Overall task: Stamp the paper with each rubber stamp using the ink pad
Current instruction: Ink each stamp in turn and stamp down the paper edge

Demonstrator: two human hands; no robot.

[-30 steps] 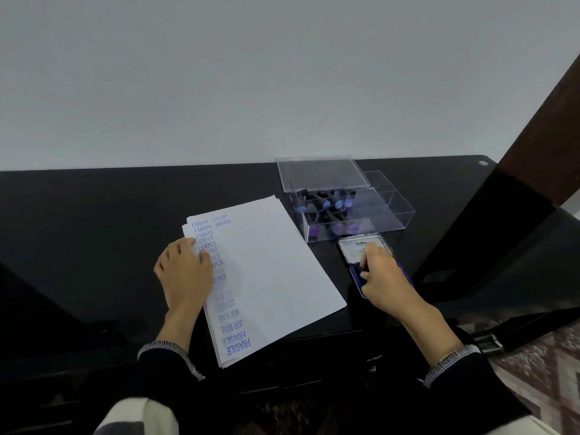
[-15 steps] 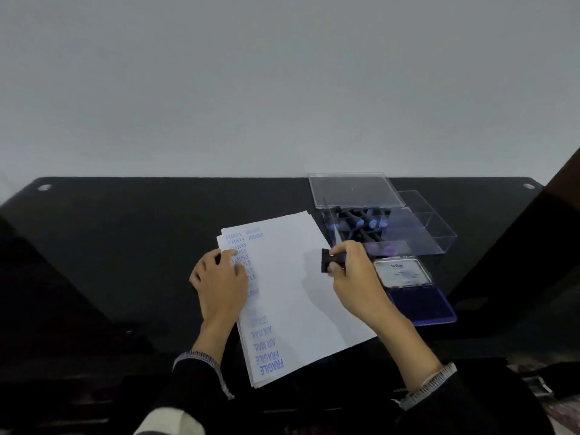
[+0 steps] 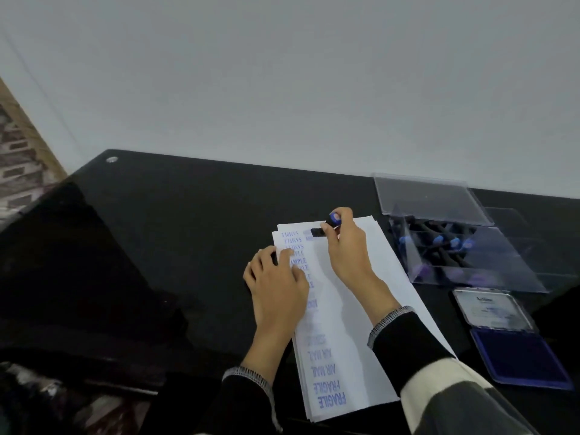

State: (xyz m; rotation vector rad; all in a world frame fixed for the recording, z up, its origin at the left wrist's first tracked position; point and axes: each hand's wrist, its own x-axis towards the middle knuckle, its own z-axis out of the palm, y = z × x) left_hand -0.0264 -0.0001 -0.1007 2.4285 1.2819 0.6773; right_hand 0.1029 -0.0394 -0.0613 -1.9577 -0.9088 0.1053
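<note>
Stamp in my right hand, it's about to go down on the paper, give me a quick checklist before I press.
1. Right hand grips the stamp: ok.
2. Left hand lies flat on the paper, holding it: ok.
3. Stamp sits over the sheet's far end, beside the second column's top print: ok.
4. Stamp face inked: cannot tell, it faces down.
5. Stamp already touching the paper: cannot tell.
6. Ink pad open for re-inking: ok.

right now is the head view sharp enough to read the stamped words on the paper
Head view: near words on the paper read clearly; far lines by the left hand and the stamp in the right hand are soft; the table edge bends with wide-angle distortion.
</note>
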